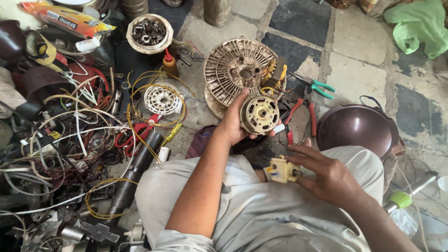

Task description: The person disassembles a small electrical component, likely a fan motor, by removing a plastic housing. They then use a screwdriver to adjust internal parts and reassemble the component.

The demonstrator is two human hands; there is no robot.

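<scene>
Left hand [233, 122] grips a small round motor [259, 114] at frame centre, fingers curled behind it, face with holes toward the camera. Right hand [326, 175] pinches a cream switch box [281, 170] by its knob, lower centre, over the lap; box and motor are near, not touching.

Directly behind the motor: a large dusty finned motor housing [235, 70] with yellow windings at its right edge, standing tilted on the floor. Right of it, green-handled pliers [317, 87]; below those, red-handled pliers [301, 116], partly hidden by the motor. Dark brown dome cover [357, 128] at right, just beside the knee. Green cloth [417, 28] in the upper right corner.

Left half of frame: dense tangle of wires [60, 140], yellow, white and black. White plastic fan wheel [161, 99] left of centre, red scissors [140, 130] below it, orange bottle [169, 63] above. Bowl of nuts [149, 32] at upper centre-left. Dark metal tube [133, 177] runs diagonally along the left thigh.

Surface: stone-slab floor [354, 42], grey with dark patches, grimy. Person sits on it, light grey trousers fill the lower centre
</scene>
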